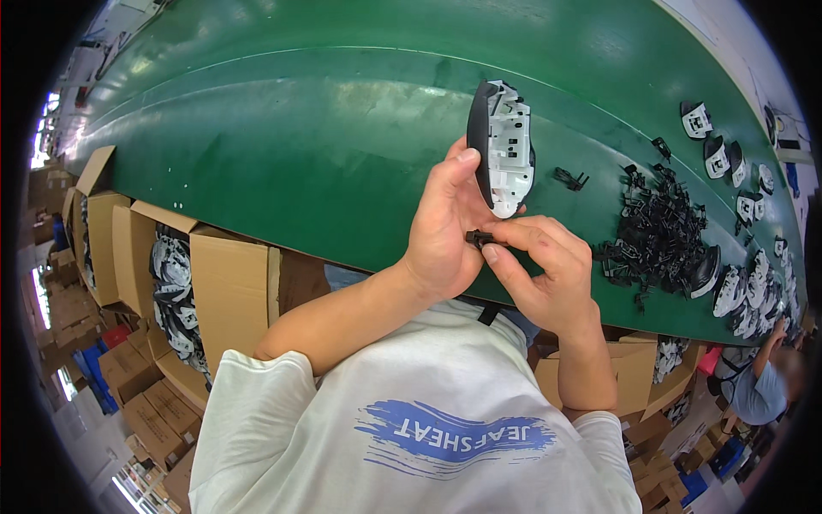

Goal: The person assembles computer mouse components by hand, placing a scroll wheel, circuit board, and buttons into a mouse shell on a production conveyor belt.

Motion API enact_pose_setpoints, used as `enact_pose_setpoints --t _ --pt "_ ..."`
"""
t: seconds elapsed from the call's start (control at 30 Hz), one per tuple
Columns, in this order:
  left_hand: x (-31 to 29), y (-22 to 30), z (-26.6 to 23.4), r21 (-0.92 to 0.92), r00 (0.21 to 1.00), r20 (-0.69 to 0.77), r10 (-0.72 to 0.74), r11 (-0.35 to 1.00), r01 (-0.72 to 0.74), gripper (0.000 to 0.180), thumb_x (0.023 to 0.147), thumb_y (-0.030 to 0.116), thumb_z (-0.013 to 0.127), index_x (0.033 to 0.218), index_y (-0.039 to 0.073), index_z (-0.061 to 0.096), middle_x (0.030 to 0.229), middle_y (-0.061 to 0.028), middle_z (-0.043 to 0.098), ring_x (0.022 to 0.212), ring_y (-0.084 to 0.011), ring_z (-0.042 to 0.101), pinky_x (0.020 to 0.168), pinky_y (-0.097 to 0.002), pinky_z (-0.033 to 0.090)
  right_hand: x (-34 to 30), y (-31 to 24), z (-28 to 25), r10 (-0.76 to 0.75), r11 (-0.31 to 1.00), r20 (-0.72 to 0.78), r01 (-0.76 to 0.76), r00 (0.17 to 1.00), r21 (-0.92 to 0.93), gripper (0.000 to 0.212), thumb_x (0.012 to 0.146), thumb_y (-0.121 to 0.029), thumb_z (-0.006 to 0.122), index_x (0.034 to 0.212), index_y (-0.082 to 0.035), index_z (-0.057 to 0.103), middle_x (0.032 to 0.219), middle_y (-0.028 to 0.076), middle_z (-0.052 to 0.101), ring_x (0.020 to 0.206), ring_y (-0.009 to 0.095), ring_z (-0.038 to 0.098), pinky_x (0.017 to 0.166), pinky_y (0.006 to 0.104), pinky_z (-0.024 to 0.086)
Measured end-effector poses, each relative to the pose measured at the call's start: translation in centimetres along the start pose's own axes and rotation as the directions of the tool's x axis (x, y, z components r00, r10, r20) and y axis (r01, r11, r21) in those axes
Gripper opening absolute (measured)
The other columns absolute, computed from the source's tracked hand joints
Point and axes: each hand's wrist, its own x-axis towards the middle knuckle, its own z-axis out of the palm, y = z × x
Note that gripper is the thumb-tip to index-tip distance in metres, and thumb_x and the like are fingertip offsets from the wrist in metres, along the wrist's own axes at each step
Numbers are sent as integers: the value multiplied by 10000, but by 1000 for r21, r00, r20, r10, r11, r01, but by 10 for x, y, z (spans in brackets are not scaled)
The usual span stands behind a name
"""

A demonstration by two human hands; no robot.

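Left hand (441, 227) gripped round a mouse shell (503, 146), held upright above the green counter (282, 146), right hand (544, 270) fingertips pinched on a small black clip (478, 237) just below the shell, clip pile (655, 227) to the right

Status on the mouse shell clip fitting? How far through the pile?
Done: hard to count; several shells lie at the right end of the green table. In hand: left hand holds one mouse shell upright, right hand pinches a small black clip just below it. Left: a large heap of black clips remains.
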Motion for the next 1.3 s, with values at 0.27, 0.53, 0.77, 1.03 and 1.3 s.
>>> enact_pose_setpoints --t 0.27,0.53,0.77,1.03,1.3 --pt "-12 -2 -7 32 1000 -6 27 999 -27 501 1086 445 450 1374 70 617 1257 -99 732 1081 -227 711 935 -404 575 -9 -1 5 102 985 -3 -100 995 142 196 844 -36 859 1027 -33 791 916 103 791 783 234 744 706 331 575" --pt "-22 13 -18 -13 961 223 -160 986 167 606 1050 406 508 1554 73 454 1384 -90 646 1217 -201 630 1068 -396 490 8 -15 -27 14 997 -241 4 971 76 142 846 34 851 934 4 743 833 109 763 699 185 705 627 296 547" --pt "-30 13 -9 181 947 243 -209 969 167 779 1007 431 541 1644 42 321 1508 -104 547 1388 -200 532 1172 -391 408 26 -19 -12 48 996 -360 -72 932 -53 125 834 24 847 866 -23 736 715 36 682 570 123 590 540 283 464" --pt "-34 11 -9 231 942 212 -262 950 212 772 1035 413 536 1663 50 274 1557 -97 489 1426 -185 504 1177 -388 416 16 -1 -15 -147 956 -265 68 953 -284 160 793 1 863 869 -71 743 676 12 639 548 167 564 540 315 428" --pt "-34 8 -2 166 934 203 -293 951 262 711 1067 434 531 1645 79 317 1478 -52 557 1337 -157 564 1106 -367 460 10 2 -19 -93 971 -330 13 939 -237 162 762 2 854 845 -91 751 654 6 628 551 176 575 552 318 430"
